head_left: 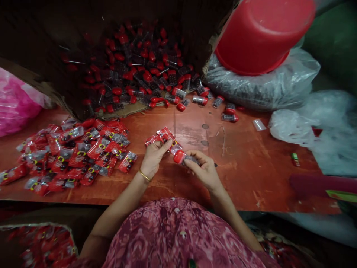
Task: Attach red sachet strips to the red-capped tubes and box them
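Note:
My left hand (153,159) is closed on a few small red-printed plastic sachets (163,136), held just above the reddish table (240,163). My right hand (203,168) grips a small clear tube with a red cap (180,156), the cap end pointing toward the sachets. The two hands nearly touch at the table's middle. A gold bangle sits on my left wrist.
A heap of filled red sachets (75,152) lies at the left. A torn cardboard box (134,70) at the back spills several red-capped tubes. A red bucket (262,33) rests on a clear plastic sack (264,85) at back right. More plastic bags (320,126) lie at the right.

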Tool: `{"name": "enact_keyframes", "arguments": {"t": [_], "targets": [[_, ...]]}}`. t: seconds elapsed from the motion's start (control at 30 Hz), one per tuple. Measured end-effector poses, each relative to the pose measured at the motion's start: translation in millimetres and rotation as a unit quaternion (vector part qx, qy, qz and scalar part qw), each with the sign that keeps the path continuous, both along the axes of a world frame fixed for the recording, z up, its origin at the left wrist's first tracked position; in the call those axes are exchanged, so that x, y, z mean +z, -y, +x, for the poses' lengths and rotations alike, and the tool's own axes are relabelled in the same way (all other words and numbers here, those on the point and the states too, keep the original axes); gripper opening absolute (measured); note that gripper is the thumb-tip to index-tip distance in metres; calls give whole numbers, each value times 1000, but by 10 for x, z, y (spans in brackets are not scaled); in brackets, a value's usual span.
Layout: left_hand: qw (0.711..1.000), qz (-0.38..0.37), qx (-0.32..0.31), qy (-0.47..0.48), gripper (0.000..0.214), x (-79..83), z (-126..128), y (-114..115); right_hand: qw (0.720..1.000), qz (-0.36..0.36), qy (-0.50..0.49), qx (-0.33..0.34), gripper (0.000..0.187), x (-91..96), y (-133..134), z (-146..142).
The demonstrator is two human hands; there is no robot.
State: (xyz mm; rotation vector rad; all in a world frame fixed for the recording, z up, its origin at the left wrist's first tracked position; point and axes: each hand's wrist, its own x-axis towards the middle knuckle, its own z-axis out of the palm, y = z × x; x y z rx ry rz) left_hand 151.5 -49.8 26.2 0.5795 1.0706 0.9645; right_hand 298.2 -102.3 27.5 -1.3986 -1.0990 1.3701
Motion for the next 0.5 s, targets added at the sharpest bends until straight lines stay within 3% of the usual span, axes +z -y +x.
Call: {"name": "enact_keyframes", "arguments": {"t": [0.17,0.5], "targets": [[997,67,-14,-34,37,-16,-77,2,997,-65,-44,1,28,-34,-49,39],[996,76,-43,-30,31,-96,-131,-23,1000,-11,1,27,21,-27,-54,14]]}}
